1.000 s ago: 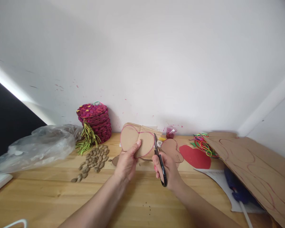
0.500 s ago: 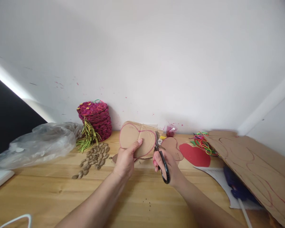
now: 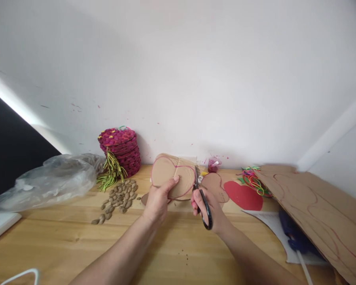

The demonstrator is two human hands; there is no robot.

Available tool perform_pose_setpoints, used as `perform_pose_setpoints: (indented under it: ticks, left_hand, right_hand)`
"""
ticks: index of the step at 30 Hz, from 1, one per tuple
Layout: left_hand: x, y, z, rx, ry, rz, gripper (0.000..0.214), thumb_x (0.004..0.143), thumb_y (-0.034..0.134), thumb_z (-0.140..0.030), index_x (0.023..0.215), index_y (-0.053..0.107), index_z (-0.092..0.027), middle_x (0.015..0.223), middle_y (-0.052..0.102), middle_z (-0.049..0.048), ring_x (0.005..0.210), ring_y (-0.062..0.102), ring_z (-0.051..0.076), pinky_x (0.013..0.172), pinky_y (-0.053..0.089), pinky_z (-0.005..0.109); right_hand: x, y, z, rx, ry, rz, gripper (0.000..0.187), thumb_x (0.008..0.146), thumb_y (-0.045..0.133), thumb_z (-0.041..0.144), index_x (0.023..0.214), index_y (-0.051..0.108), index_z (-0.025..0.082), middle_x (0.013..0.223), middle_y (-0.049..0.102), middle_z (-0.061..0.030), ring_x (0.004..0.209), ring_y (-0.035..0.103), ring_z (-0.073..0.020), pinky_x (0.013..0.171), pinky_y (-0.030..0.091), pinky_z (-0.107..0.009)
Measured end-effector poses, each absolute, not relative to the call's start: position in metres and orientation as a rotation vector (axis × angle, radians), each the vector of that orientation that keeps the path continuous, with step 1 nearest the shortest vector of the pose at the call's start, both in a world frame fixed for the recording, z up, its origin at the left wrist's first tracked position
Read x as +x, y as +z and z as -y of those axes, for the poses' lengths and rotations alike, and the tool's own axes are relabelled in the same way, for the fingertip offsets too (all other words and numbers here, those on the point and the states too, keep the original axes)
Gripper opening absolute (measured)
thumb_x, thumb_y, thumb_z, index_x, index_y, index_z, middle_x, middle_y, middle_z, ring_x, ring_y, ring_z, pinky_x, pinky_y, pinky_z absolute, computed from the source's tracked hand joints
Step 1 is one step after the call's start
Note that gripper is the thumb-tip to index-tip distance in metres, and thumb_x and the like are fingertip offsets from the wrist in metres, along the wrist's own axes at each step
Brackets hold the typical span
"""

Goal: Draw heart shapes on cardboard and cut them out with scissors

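My left hand (image 3: 159,198) grips a piece of brown cardboard (image 3: 182,182) by its lower edge, thumb on top. A pink heart-like outline of two lobes is drawn on it. My right hand (image 3: 209,206) is wrapped round the black handles of a pair of scissors (image 3: 207,215). The blades point away from me and lie at the cardboard's right edge, beside the outline. Behind my right hand lies another cardboard shape (image 3: 216,187), cut with rounded lobes, and a red shape (image 3: 245,195) is to its right. A brown piece is partly hidden under my left hand.
Stacked purple woven discs with a green tassel (image 3: 120,152) stand by the wall. Brown nut-like pieces (image 3: 120,196) and a clear plastic bag (image 3: 56,178) lie left. A pink jar (image 3: 213,163), coloured cords (image 3: 253,180), a large marked cardboard sheet (image 3: 317,206) and a blue object (image 3: 293,233) are right.
The cardboard has shifted slightly right against the scissors, and less of its strip shows past the blades. Both hands keep their grip. The whole view has shifted a little.
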State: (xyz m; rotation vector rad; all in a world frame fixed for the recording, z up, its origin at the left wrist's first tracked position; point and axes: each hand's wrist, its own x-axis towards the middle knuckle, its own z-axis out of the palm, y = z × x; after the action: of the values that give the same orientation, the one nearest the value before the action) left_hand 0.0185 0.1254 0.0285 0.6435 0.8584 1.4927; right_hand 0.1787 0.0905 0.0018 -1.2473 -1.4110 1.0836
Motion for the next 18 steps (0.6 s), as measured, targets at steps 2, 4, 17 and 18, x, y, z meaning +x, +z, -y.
perform_pose_setpoints:
  ticks: [2,4,17,18]
  left_hand:
    - [0.019,0.026,-0.126,0.655,1.481,-0.846,0.055,0.065,0.095,-0.031,0.114,0.076,-0.014,0.119,0.079,0.013,0.112,0.073,0.026,0.099,0.057,0.034]
    - [0.019,0.025,-0.127,0.661,1.481,-0.83,0.053,0.067,0.094,-0.031,0.113,0.076,-0.014,0.119,0.079,0.0136,0.11,0.074,0.026,0.097,0.057,0.034]
    - [0.019,0.028,-0.125,0.608,1.503,-0.828,0.054,0.066,0.095,-0.028,0.115,0.076,-0.016,0.117,0.08,0.0119,0.112,0.074,0.026,0.097,0.057,0.034]
    - [0.019,0.028,-0.125,0.606,1.512,-0.823,0.055,0.066,0.095,-0.028,0.116,0.076,-0.016,0.118,0.08,0.0117,0.112,0.073,0.025,0.098,0.057,0.034]
  right_hand:
    - [0.18,-0.004,-0.093,-1.224,1.071,1.423,0.062,0.092,0.049,0.082,0.074,0.05,0.022,0.065,0.055,0.001,0.054,0.057,-0.0143,0.05,0.041,-0.028]
    - [0.181,-0.009,-0.096,-1.209,1.059,1.434,0.061,0.093,0.05,0.08,0.074,0.05,0.023,0.065,0.054,0.0008,0.054,0.057,-0.0149,0.051,0.042,-0.029]
    - [0.183,-0.016,-0.095,-1.191,1.046,1.462,0.054,0.097,0.051,0.072,0.077,0.052,0.023,0.068,0.054,0.0006,0.057,0.057,-0.0158,0.055,0.044,-0.03]
    - [0.183,-0.017,-0.095,-1.191,1.049,1.465,0.054,0.097,0.051,0.073,0.077,0.052,0.023,0.068,0.054,0.0008,0.057,0.057,-0.0155,0.055,0.044,-0.03]
